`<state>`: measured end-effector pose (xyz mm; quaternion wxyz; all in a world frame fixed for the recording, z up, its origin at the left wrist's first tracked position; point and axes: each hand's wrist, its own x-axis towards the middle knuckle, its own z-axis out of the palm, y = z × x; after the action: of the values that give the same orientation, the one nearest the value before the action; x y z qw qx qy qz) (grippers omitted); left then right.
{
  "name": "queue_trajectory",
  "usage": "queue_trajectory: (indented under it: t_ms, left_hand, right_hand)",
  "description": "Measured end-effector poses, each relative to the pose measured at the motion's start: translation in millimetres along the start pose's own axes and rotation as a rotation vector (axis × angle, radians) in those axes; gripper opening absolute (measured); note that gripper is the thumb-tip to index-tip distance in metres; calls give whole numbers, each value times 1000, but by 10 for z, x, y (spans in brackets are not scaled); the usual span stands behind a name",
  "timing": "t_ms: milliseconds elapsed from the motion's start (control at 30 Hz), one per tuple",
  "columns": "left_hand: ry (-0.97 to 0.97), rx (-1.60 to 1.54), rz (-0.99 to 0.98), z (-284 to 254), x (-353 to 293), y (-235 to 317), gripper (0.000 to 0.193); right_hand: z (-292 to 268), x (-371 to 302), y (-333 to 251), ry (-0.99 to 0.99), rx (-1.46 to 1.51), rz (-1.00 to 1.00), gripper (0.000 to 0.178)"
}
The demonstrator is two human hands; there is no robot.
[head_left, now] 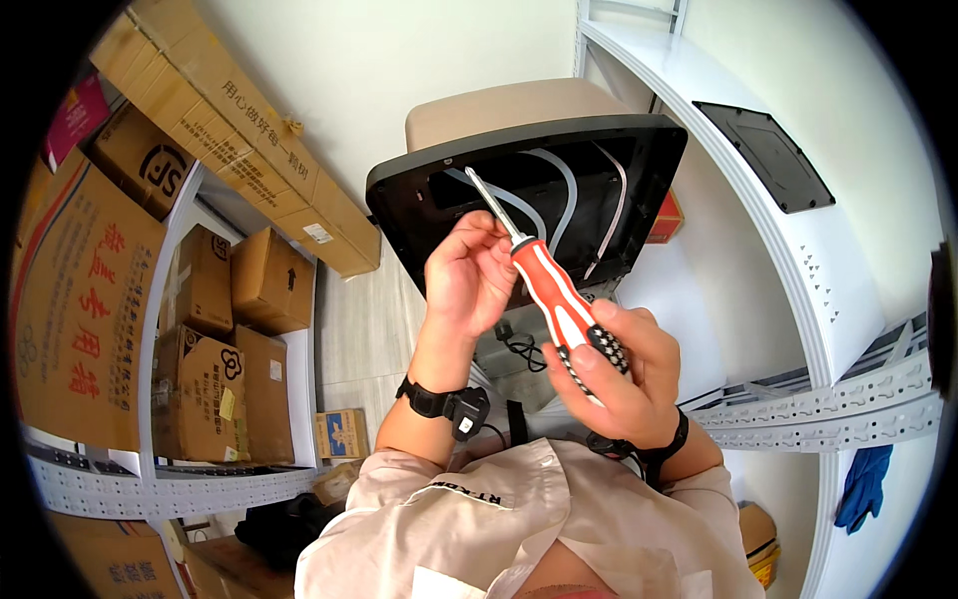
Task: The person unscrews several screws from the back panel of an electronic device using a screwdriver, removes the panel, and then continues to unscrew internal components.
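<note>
My right hand (634, 374) grips a screwdriver (552, 290) by its red and white handle with a star-patterned black end. Its metal shaft slants up and left, its tip over an appliance. My left hand (469, 270) is closed, with finger and thumb together right behind the shaft; what they pinch, if anything, is hidden. Beyond both hands stands the beige appliance (514, 104), its open black back (419, 190) facing me. Pale hoses (570, 190) and a thin pinkish tube (621, 200) run inside it.
On the white shelf (738, 200) at right lie a black cover panel (766, 155) and several small screws (818, 280). Cardboard boxes (90, 299) fill the left rack; a long carton (239, 140) leans beside it. A black cable (521, 344) hangs below the appliance. Blue gloves (864, 486) hang at far right.
</note>
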<state>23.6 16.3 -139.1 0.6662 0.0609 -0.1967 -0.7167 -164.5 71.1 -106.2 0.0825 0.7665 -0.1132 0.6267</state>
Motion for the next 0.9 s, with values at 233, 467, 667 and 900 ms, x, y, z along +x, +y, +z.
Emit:
queue_trajectory:
  t_ms: [233, 467, 667, 900]
  left_hand:
    - [53, -107, 26, 3, -76, -26, 22]
    - [-194, -150, -53, -159, -135, 161, 10]
    - [-215, -88, -102, -54, -188, 247, 26]
    - [-96, 250, 2, 155, -226, 277, 43]
  right_hand:
    - [304, 87, -82, -13, 8, -46, 37]
    - [467, 97, -84, 29, 19, -34, 43]
    - [462, 119, -92, -18, 10, -4, 52]
    - [460, 109, -107, -55, -13, 20, 61]
